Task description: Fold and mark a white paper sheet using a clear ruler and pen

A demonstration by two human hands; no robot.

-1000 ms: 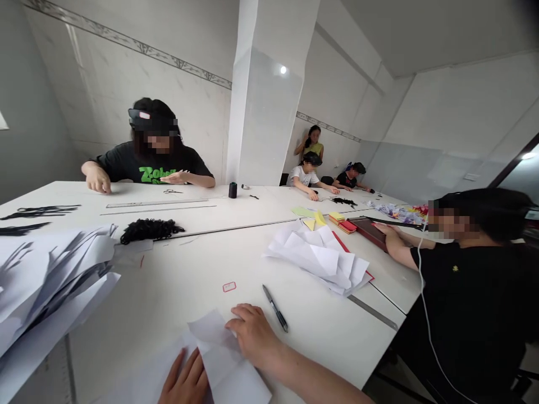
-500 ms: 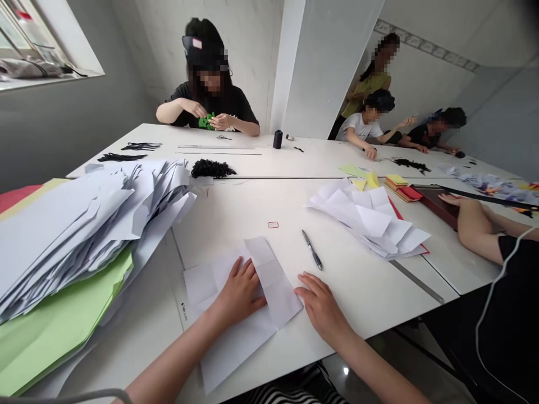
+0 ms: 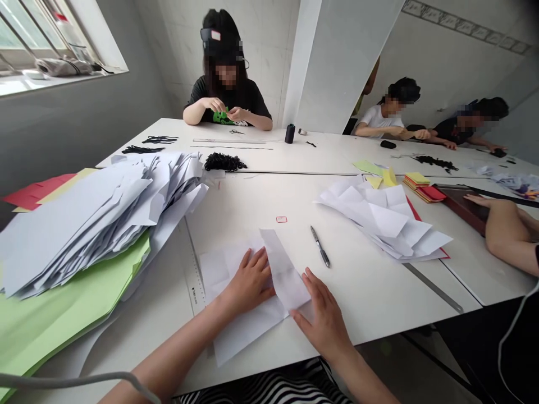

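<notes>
A person's bare left hand (image 3: 249, 283) lies palm down on a creased, thin white paper sheet (image 3: 246, 336), its fingers slightly apart and its thumb against a folded-over flap. The sheet rests on a glossy white table (image 3: 261, 196), close to the near edge, directly in front of the person. The bare right hand (image 3: 323, 314) touches the flap's right side, thumb apart from the fingers; whether any paper is pinched there, I cannot tell.

Beyond the right hand lies a slim, dark-and-clear pen (image 3: 320, 247), and farther off a small white label with a red border (image 3: 281, 219). To the right, a loose pile of folded white sheets (image 3: 374, 216) spreads over something red, with a grey metal ruler (image 3: 433, 287) showing at its near side. To the left, a tall heap of white paper (image 3: 84, 224) (ragged along its right edge) sits over pale green sheets (image 3: 80, 320).

Near the table's middle seam is a tangled bundle of black loops (image 3: 225, 162). Across the table, a seated co-worker in a black T-shirt (image 3: 252, 101) brings both hands close together.
</notes>
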